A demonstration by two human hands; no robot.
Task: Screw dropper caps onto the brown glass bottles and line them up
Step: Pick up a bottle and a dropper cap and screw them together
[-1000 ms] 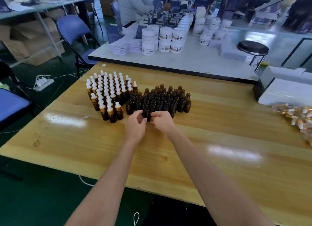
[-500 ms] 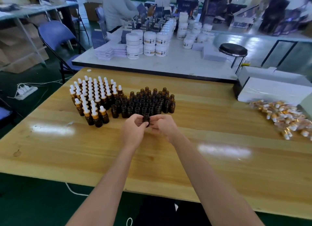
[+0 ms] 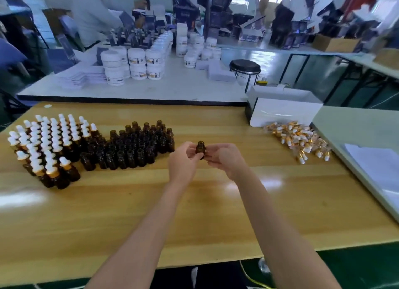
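Bottle (image 3: pixel 200 149), brown glass and uncapped, sits upright between my two hands above the wooden table (image 3: pixel 216 213), just right of the block of open bottles. My left hand (image 3: pixel 183 162) has its fingers curled round the bottle's left side; my right hand (image 3: pixel 226 159) pinches it from the right, so both are closed on the same bottle. I cannot tell whether its base touches the table. To the left, the uncapped bottles (image 3: pixel 133 146) stand packed together, and further left the capped bottles (image 3: pixel 45 144) with white dropper tops stand in rows, touching the uncapped group. To the right, well apart from my hands, lies a loose heap of dropper caps (image 3: pixel 298 140), white and gold, with bare table between. A white box (image 3: pixel 282 109) stands just behind that heap. Sheets of white paper (image 3: pixel 380 168) lie at the far right. Beyond, a second table carries stacked white jars (image 3: pixel 136 64), beside a black stool (image 3: pixel 245 66), and a person in a light shirt (image 3: pixel 92 14) sits behind them.
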